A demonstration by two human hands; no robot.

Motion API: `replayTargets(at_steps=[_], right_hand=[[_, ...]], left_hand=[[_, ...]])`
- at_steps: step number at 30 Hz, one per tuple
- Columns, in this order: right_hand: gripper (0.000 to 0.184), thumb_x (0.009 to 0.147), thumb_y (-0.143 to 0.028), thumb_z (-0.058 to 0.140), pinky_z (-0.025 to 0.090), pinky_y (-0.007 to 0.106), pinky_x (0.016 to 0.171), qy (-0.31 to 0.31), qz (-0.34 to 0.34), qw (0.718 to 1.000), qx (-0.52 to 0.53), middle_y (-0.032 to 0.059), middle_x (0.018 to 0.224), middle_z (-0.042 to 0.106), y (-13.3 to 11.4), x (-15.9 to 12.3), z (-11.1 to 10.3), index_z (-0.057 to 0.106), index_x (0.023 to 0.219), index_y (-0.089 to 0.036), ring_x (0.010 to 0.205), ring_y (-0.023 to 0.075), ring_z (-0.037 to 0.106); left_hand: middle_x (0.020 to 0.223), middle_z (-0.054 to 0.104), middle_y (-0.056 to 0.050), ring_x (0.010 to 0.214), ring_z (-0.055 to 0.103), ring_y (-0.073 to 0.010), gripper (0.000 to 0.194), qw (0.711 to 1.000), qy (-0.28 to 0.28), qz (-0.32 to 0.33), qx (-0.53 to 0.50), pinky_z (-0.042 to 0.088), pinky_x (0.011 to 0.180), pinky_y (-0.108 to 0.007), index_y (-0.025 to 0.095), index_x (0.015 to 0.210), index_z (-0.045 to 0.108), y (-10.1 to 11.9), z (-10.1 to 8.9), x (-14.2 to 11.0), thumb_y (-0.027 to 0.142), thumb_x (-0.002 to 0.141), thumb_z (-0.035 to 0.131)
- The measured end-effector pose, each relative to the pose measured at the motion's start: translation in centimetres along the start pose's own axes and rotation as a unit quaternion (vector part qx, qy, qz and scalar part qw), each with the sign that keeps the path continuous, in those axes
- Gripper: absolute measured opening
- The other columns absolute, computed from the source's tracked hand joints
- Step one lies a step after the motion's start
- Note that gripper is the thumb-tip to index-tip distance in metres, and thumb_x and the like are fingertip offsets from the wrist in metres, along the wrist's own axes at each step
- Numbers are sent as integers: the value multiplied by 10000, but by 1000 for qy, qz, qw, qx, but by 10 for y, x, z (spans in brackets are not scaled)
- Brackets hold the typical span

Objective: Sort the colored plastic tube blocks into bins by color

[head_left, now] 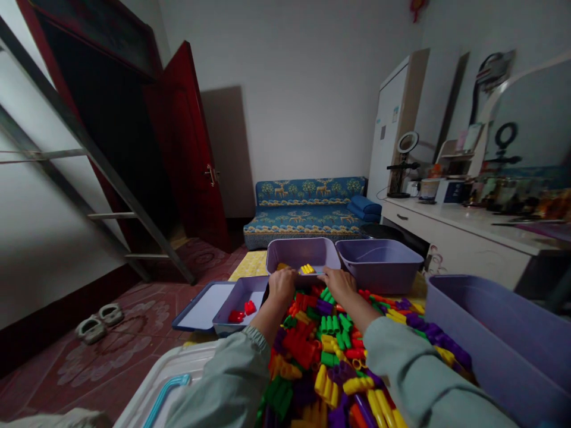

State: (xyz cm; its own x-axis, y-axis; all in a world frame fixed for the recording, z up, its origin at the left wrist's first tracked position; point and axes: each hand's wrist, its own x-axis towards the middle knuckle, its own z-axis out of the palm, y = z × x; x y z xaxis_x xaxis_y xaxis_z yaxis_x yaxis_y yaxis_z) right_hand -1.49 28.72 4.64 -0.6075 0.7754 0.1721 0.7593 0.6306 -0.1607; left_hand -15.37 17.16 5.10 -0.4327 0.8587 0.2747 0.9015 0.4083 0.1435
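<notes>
My left hand [282, 284] and my right hand [339, 283] grip the near rim of a purple plastic bin [323, 255], one toward each end. Inside that bin lie a few yellow building pieces [307, 269]. Below my forearms spreads a large heap of red, green, yellow, orange and purple tube-shaped building pieces [330, 324]. To the left of my left hand is another purple bin [222, 321] with red pieces [248, 307] in it. My fingertips are partly hidden behind the rim.
A third purple bin [379, 270] stands at the back right, and a larger one [499, 333] at the far right. A white lid with a blue handle [167, 395] lies front left. Beyond are a blue sofa [307, 217], a dressing table [464, 229], a ladder [129, 199] and slippers [98, 321].
</notes>
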Motion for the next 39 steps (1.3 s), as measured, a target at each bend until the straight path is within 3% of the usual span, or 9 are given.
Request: replayTargets(at_steps=[10,18,25,29,33,36,39], right_hand=[[335,913,-462,451,425,302,807,-13,3,1000,12,98,1064,697,-3,8,-7,690,1036,-262,1018,222,631],[356,915,-461,442,431,339,844,-5,38,996,76,110,1082,686,-9,5,-3,621,1154,-267,1035,237,626],[633,855,-340,543,432,374,910,76,67,975,199,171,1138,652,-11,-14,-8,329,1415,-135,1071,255,610],[529,896,-339,416,471,287,869,122,63,946,294,125,1083,680,-13,-45,-9,379,1360,-88,982,171,644],[369,861,-346,441,495,251,782,129,37,930,342,78,1031,702,0,-101,-12,592,1128,-141,886,149,663],[188,784,-279,520,484,270,724,83,21,947,309,31,830,721,19,-144,-18,679,833,-191,783,171,661],[137,733,-211,548,451,260,661,1,17,976,218,13,737,712,33,-171,-23,681,701,-212,735,175,650]], left_hand=[[976,708,-96,918,643,-210,252,1000,-6,16,-2,447,787,-271,188,932,722,-4,1,21,188,836,489],[1005,681,-93,950,645,-228,264,1000,-2,-2,-12,464,806,-295,219,972,711,-3,-3,19,211,863,470],[1343,489,-112,1027,628,-226,496,998,28,-1,-54,480,842,-315,272,1344,473,9,-15,-14,250,852,536],[1127,664,-74,1003,629,-201,315,991,-4,50,-122,469,858,-270,237,1130,667,29,-19,-51,233,855,513],[938,731,-59,891,657,-193,264,976,-70,91,-185,485,805,-262,231,967,740,47,-12,-93,204,828,516],[1002,720,-75,940,650,-209,279,974,-77,90,-192,484,830,-278,220,1014,728,56,-2,-119,208,816,532],[1078,688,-89,1001,631,-223,360,981,-52,87,-165,474,864,-297,225,1123,683,64,8,-134,174,813,508]])
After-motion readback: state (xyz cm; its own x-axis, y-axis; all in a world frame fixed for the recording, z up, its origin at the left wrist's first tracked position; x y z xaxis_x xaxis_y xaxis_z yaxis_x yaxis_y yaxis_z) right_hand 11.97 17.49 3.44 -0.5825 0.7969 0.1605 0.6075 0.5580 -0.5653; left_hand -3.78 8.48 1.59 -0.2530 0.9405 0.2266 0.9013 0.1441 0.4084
